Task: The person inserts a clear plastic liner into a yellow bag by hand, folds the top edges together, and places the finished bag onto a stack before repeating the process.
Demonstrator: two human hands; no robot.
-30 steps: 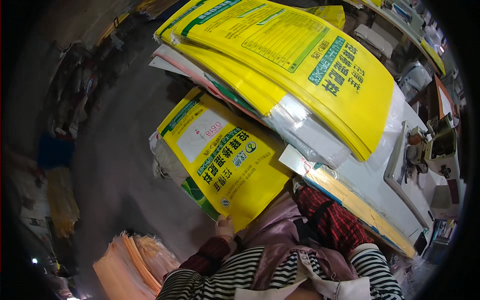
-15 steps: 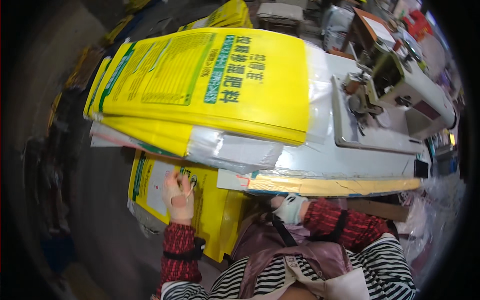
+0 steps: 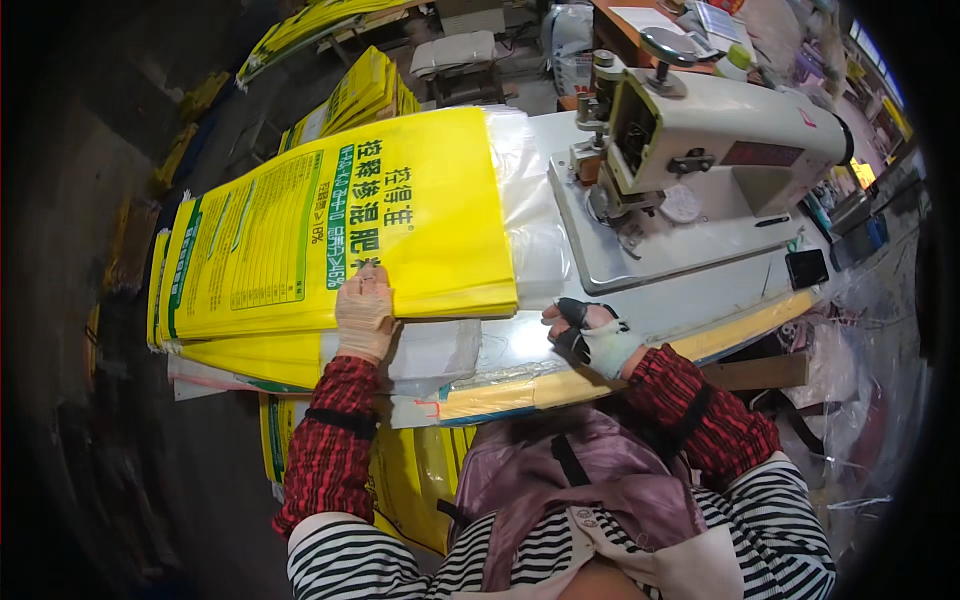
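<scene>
A stack of yellow woven bags (image 3: 440,200) with green and dark print lies on the white table. My left hand (image 3: 365,312), in a beige glove, rests on the stack's near edge with its fingers laid over the top bag. My right hand (image 3: 600,338) is above the table's front edge, right of the stack. It wears a pale glove with dark finger covers; its fingers are slightly bent and apart, with nothing seen between them. Clear plastic liner (image 3: 530,205) sticks out from the bags' right end.
A white sewing machine (image 3: 690,140) stands on the table (image 3: 510,345) at the right. Yellowish tape covers the table's front edge. More yellow bags (image 3: 415,465) are below the table by my left arm, and another pile (image 3: 355,95) lies behind. A stool (image 3: 453,55) stands at the back.
My left hand has risen from the bags below the table onto the stack. My right hand has come up from my lap to the table edge. The view has shifted rightward.
</scene>
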